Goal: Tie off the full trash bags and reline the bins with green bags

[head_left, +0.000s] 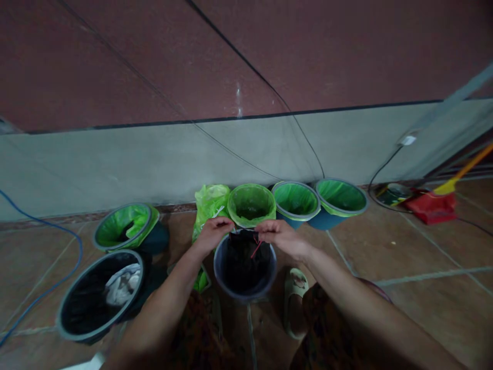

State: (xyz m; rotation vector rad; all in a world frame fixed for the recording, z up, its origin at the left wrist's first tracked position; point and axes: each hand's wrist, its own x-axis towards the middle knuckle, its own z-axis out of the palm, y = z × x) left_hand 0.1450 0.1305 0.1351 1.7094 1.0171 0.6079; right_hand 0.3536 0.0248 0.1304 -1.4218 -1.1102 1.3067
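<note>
Between my feet stands a greyish-blue bin (243,297) with a black bin bag (248,267) inside it. My left hand (216,232) pinches the bag's top edge at the far left of the rim. Across from it, my right hand (283,237) is closed on the bag's top edge at the far right. A thin red string (256,248) hangs from beside my right fingertips over the dark bag. What lies deep in the bin is too dark to make out.
Behind it are a green-lined bin (251,186), two more lined bins (296,198) (341,195), and a green bag (210,203). To the left stand a green-lined bin (157,226) and a black-lined bin (139,288). A blue hose (80,246) and red dustpan (433,208) lie farther out.
</note>
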